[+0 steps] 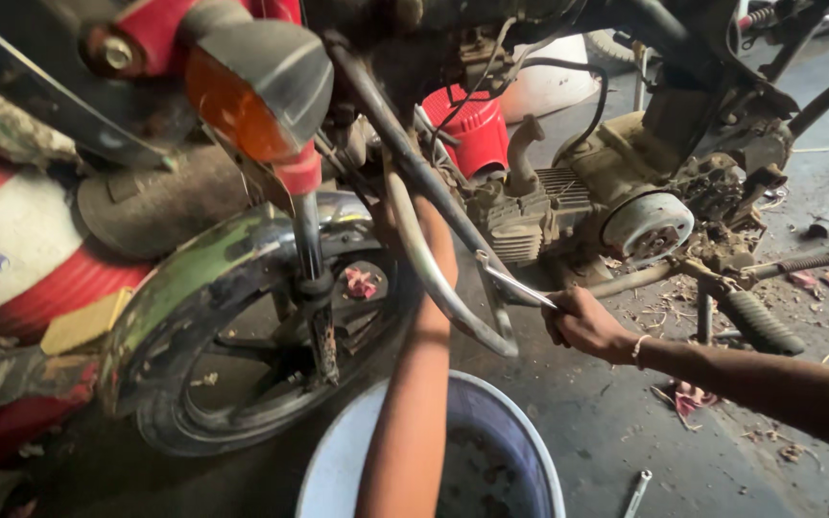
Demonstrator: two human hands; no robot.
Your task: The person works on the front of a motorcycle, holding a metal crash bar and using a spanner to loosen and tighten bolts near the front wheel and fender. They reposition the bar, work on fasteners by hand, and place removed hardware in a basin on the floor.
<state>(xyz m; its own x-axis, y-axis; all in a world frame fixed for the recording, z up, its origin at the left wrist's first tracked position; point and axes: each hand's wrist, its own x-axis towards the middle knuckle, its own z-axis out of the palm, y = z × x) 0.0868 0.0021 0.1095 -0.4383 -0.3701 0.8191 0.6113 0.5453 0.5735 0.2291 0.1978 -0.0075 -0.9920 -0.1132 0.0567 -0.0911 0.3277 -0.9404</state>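
Right hand (582,324) fingers closed on spanner (520,286), long axis pointing up-left toward engine (530,216); left hand hidden, state unclear.

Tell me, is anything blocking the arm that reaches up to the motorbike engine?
Yes. The left forearm passes behind the chrome crash guard and frame tube, which hide its hand. The right hand grips a metal tool unobstructed.

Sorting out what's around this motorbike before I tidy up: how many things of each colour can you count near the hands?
Red: 2 – plastic stool, barrel
Orange: 1 – turn signal
White-rimmed: 1 – basin
Silver: 2 – tool in the right hand, crash bar that hides the left hand
Total: 6
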